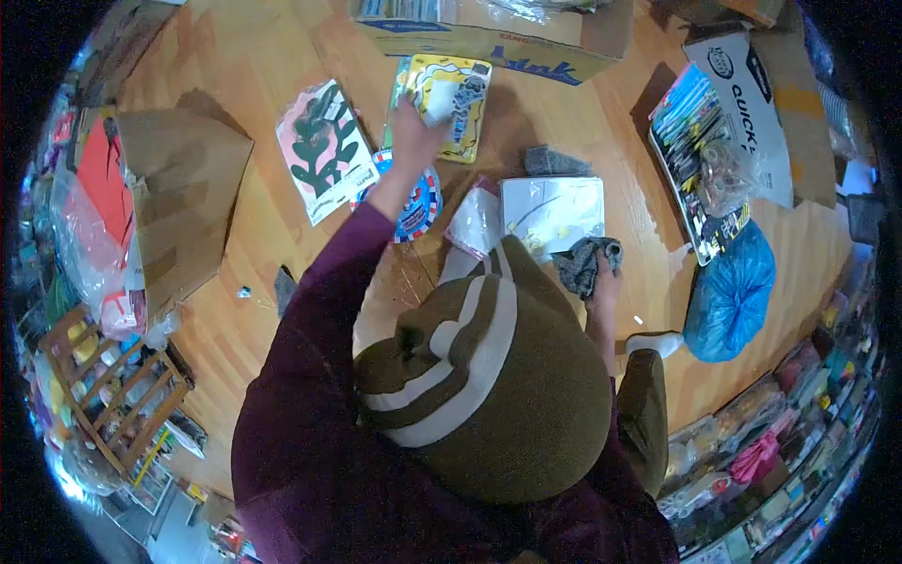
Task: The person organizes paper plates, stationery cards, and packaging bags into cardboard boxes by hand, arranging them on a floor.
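My left hand (418,133) reaches over the lower left part of a yellow patterned flat pack (467,70), which overlaps a green one at its left edge. The fingers are blurred, and I cannot tell whether they grip the pack. Below that hand lies a round blue, red and white pack (427,202), partly hidden by my forearm. In my right hand (607,284) is a bunched grey cloth (584,265), held at the lower right corner of a white, shiny plastic-wrapped pack (552,214). A clear-wrapped pinkish pack (474,221) sits left of it.
Left of the packs lies a leaf-patterned card (324,150). A folded grey cloth (556,162) rests above the white pack. Cardboard boxes stand left (193,188) and at the top (564,61). To the right are a box of magazines (681,174) and a blue plastic bag (733,301).
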`<state>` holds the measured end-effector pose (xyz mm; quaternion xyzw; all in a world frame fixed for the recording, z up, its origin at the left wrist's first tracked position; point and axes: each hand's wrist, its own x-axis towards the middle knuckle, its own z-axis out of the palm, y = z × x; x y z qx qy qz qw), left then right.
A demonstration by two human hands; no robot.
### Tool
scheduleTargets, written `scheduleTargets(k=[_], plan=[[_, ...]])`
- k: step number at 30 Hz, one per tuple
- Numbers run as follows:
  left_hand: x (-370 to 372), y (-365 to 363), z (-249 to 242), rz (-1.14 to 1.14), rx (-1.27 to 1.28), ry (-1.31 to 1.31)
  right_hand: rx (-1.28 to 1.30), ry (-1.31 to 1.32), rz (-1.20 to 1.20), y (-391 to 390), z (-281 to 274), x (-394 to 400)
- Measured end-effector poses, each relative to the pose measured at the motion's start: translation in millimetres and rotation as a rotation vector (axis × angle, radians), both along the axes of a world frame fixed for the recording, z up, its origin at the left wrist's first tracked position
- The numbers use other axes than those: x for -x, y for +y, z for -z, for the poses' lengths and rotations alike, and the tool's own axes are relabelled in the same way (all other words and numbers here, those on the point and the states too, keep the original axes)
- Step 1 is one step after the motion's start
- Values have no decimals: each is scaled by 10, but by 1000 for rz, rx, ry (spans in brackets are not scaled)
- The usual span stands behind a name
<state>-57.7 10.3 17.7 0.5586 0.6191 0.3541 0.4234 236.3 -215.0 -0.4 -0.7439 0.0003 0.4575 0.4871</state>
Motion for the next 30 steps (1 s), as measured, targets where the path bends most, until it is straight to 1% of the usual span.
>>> scheduleTargets(k=[1, 2, 4, 5, 6, 8, 9, 11, 12, 13, 14, 15, 16, 18, 19, 20, 21, 22, 23, 24, 26, 27, 28, 29, 30], plan=[[173, 224, 399, -117, 45, 224, 22, -6, 30, -4, -19, -15], [192, 321, 387, -132, 36, 220, 39, -15, 60, 24, -41, -30], [172, 448, 328, -120, 359, 634, 81, -36, 58, 80, -157, 25], [111, 445, 454, -138, 391, 749, 41, -29, 44, 81, -164, 34], [67, 444, 513, -141, 392, 742, 0, -23, 31, 92, -161, 44], [11, 409, 583, -173, 317, 834, 9, -16, 31, 128, -188, 111], [36, 409, 655, -169, 324, 828, 24, -26, 11, 140, -196, 138], [102, 454, 757, -56, 390, 589, 57, -61, 11, 176, -242, 215], [87, 435, 810, -61, 395, 584, 59, -66, 4, 190, -261, 213], [45, 403, 786, 12, 241, 582, 35, -65, -14, 200, -272, 213], [0, 365, 616, 84, 85, 580, 10, -62, -32, 220, -285, 226], [1, 358, 430, 205, 98, 396, 13, -62, -40, 241, -303, 223], [-34, 348, 333, 199, 109, 397, 5, -83, -45, 260, -345, 215], [-156, 330, 211, 373, 93, -98, 6, -101, -55, 311, -469, 213], [-222, 324, 75, 366, 98, -97, 4, -139, 44, 370, -563, 213], [-282, 283, -110, 390, 13, -98, 1, -179, 140, 433, -654, 220], [-344, 236, -284, 411, -75, -96, -205, -195, 134, 482, -720, 226], [-410, 176, -450, 397, -74, -92, -411, -206, 128, 540, -796, 240], [-482, 91, -613, 327, 1, -229, -370, -342, 158, 637, -946, 287], [-560, 5, -714, 257, 75, -365, -408, -434, 105, 761, -1227, 501], [-761, -193, -630, 330, 267, -732, -137, -424, -341, 727, -1280, 428], [-853, -299, -735, 344, 273, -872, -214, -649, -622, 768, -1213, 473], [-940, -370, -819, 358, 277, -1014, -261, -851, -852, 894, -1224, 616], [-1049, -417, -720, 379, 76, -873, -335, -1070, -1042, 1020, -1234, 759], [-1111, -481, -619, 394, -118, -724, -378, -1267, -1179, 1172, -1351, 929]])
